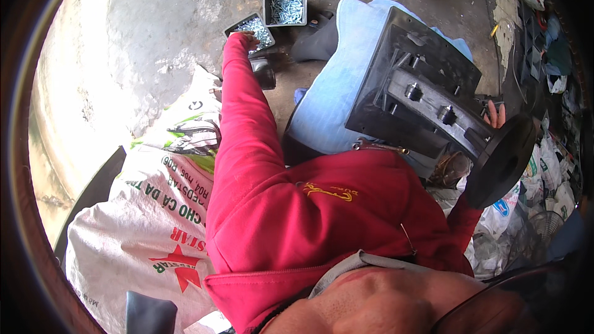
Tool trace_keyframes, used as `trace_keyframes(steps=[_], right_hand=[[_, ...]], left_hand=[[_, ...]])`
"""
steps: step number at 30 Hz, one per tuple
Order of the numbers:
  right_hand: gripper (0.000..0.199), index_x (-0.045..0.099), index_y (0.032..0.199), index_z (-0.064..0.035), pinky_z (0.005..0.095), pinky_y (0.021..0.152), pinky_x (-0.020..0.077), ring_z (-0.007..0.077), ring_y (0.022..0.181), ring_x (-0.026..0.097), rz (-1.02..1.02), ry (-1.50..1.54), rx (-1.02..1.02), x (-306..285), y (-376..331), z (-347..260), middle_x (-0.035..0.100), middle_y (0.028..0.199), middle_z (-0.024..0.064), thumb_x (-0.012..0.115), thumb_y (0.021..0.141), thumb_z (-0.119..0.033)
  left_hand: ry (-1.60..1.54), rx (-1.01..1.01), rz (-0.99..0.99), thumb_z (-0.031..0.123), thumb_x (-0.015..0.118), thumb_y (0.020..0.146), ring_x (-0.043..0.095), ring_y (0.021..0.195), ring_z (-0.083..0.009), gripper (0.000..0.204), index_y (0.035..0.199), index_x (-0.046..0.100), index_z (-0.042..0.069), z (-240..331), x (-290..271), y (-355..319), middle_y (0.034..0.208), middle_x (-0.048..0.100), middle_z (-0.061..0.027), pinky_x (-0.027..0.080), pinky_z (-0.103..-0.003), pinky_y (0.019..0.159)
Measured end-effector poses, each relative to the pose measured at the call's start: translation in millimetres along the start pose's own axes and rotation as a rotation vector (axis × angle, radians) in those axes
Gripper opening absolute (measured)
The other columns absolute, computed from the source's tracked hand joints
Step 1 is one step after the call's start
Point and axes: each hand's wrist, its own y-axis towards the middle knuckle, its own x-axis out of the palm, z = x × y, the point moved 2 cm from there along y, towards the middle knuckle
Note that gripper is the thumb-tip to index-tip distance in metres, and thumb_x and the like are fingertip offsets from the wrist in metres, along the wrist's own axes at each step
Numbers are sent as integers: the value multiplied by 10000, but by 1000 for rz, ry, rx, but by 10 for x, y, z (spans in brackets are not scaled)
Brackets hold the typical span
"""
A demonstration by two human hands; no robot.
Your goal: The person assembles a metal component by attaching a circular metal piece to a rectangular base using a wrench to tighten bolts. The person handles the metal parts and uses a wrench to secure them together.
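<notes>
Left hand [251, 39] is at near edge of grey plastic box [265, 47]; right hand [494, 115], partly behind round black disc [492, 179]; both grips I cannot tell.

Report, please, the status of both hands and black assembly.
Left hand at fastener tray, grip unclear. Right hand beside black assembly, partly hidden by its round flange. Assembly on blue cloth.
</notes>
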Motion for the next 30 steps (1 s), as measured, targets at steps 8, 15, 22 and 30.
trace_keyframes(steps=[8, 15, 22, 30], right_hand=[[602, 135, 1554, -192, 419, 1160, 326, 314, 1407, 354, 38, -27, 10, -74, 207, 33, 173, 1604, 126, 324, 1035, -432], [608, 147, 1548, -178, 432, 1159, 323, 317, 1409, 348, 169, -60, -3, -132, 202, 53, 190, 1600, 123, 336, 1030, -435], [658, 115, 1566, -187, 405, 1160, 318, 301, 1419, 337, 33, -83, 39, -160, 113, 1, 199, 1601, 131, 369, 1016, -443], [664, 129, 1562, -143, 415, 1146, 302, 298, 1436, 310, -26, -376, 12, 268, 22, -175, 185, 1605, 137, 403, 1014, -396]], left_hand=[[-227, -97, -116, 267, 574, 967, 658, 1002, -223, 271, 1187, 601, 111, -214, -281, -272, 1070, 700, -50, 517, -378, 871], [-365, -105, -178, 379, 569, 963, 668, 798, -225, 320, 1079, 647, 91, -123, -280, -422, 910, 701, -63, 519, -379, 727], [-230, 53, -306, 476, 642, 901, 631, 694, -219, 380, 960, 705, 106, 240, -225, -237, 851, 707, -71, 489, -374, 650], [953, 226, 281, 400, 765, 789, 638, 1129, -318, 489, 1170, 699, 101, 1048, 1114, -339, 1189, 669, -174, 509, -432, 962]])
